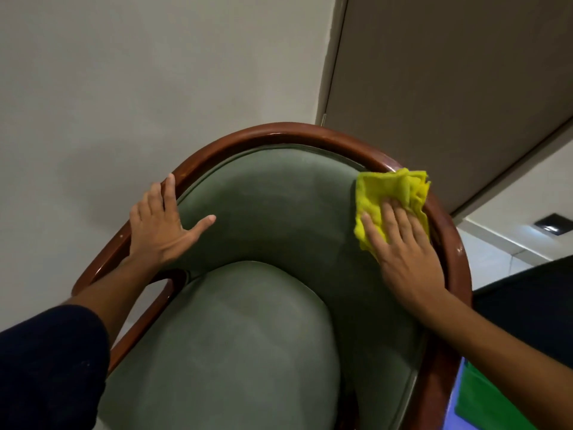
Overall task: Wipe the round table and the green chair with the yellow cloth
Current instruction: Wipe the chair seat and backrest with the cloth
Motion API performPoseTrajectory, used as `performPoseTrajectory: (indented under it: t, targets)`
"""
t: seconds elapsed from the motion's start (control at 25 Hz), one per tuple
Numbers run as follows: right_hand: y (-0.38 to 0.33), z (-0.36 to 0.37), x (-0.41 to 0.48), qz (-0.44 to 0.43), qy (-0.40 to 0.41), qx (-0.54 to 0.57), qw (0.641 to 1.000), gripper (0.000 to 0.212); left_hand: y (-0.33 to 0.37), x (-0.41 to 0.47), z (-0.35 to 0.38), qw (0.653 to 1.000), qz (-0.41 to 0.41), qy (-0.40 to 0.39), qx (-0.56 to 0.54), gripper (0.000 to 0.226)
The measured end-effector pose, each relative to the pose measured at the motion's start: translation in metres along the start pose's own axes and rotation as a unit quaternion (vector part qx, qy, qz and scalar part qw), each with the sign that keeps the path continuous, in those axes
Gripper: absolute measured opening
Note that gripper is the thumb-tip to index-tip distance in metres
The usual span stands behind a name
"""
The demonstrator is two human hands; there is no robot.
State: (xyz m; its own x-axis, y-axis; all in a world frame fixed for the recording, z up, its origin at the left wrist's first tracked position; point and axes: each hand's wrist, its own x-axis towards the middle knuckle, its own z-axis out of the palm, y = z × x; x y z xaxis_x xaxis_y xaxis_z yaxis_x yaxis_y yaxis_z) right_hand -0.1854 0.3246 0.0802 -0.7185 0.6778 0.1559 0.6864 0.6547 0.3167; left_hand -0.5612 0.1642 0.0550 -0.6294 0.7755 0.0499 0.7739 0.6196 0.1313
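the right hand (403,243) presses flat, fingers spread, on the soft yellow cloth (390,197) at the far right of the green chair (263,212) back, the open left hand (161,225) steadying its stiff wooden rim (279,131).

One head-worn wide-angle view looks steeply down, close above the green upholstered chair with curved wooden frame (263,212)

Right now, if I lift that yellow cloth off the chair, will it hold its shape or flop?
The yellow cloth will probably flop: it lies bunched in soft folds against the chair back. It looks thin, so likely light. Its fuzzy weave should grip rather than slide under the right hand, which presses it flat.
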Motion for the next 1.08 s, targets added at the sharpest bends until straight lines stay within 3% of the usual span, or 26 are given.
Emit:
performPoseTrajectory:
  t: [0.08, 0.16, 0.24, 0.28, 0.32, 0.36, 0.44, 0.52, 0.6, 0.64, 0.72, 0.76, 0.8, 0.84, 0.92, 1.0, 1.08]
  targets:
    - [-0.004, -0.008, -0.027, -0.056, -0.018, -0.015, 0.998, 0.054, -0.004, -0.005, -0.009, 0.999, -0.001, -0.042, -0.032, 0.106]
    - [-0.026, -0.015, -0.045, -0.113, -0.176, 0.002, 0.978, 0.048, -0.006, -0.025, -0.016, 0.998, 0.011, -0.047, -0.051, 0.099]
    - [-0.059, -0.021, -0.065, -0.155, -0.383, 0.046, 0.91, 0.039, 0.0, -0.071, -0.013, 0.996, 0.054, -0.005, -0.077, 0.088]
    - [-0.075, -0.027, -0.077, -0.165, -0.468, 0.081, 0.864, 0.036, 0.005, -0.102, -0.007, 0.991, 0.057, -0.024, -0.117, 0.078]
    - [-0.09, -0.033, -0.088, -0.168, -0.532, 0.143, 0.817, 0.034, 0.012, -0.135, 0.001, 0.978, 0.029, -0.102, -0.178, 0.066]
    - [-0.103, -0.04, -0.1, -0.165, -0.572, 0.223, 0.772, 0.032, 0.019, -0.171, 0.009, 0.94, -0.043, -0.235, -0.244, 0.062]
    - [-0.125, -0.059, -0.128, -0.152, -0.558, 0.397, 0.713, 0.028, 0.03, -0.243, 0.016, 0.773, -0.188, -0.518, -0.315, 0.088]
    - [-0.144, -0.077, -0.16, -0.134, -0.47, 0.501, 0.714, 0.03, 0.027, -0.293, 0.017, 0.631, -0.226, -0.642, -0.372, 0.109]
    - [-0.156, -0.087, -0.19, -0.142, -0.387, 0.54, 0.733, 0.035, 0.017, -0.316, 0.014, 0.561, -0.284, -0.612, -0.479, 0.11]
    - [-0.158, -0.09, -0.202, -0.146, -0.359, 0.549, 0.741, 0.036, 0.014, -0.319, 0.008, 0.534, -0.317, -0.561, -0.547, 0.095]
    - [-0.157, -0.099, -0.222, -0.133, -0.316, 0.584, 0.736, 0.039, 0.015, -0.327, -0.001, 0.52, -0.327, -0.465, -0.637, 0.064]
    - [-0.154, -0.102, -0.231, -0.107, -0.298, 0.617, 0.721, 0.045, 0.019, -0.331, -0.008, 0.525, -0.31, -0.442, -0.658, 0.063]
    - [-0.149, -0.104, -0.242, -0.052, -0.291, 0.666, 0.685, 0.055, 0.026, -0.335, -0.016, 0.524, -0.294, -0.428, -0.675, 0.067]
    - [-0.144, -0.105, -0.253, 0.023, -0.287, 0.724, 0.627, 0.067, 0.033, -0.338, -0.023, 0.52, -0.277, -0.414, -0.694, 0.068]
    - [-0.13, -0.102, -0.278, 0.137, -0.267, 0.821, 0.485, 0.08, 0.048, -0.346, -0.039, 0.478, -0.231, -0.396, -0.75, 0.061]
    - [-0.116, -0.096, -0.302, 0.173, -0.268, 0.878, 0.357, 0.086, 0.07, -0.353, -0.059, 0.425, -0.175, -0.395, -0.795, 0.055]
    - [-0.095, -0.095, -0.325, 0.182, -0.262, 0.913, 0.255, 0.087, 0.102, -0.366, -0.077, 0.411, -0.127, -0.415, -0.802, 0.065]
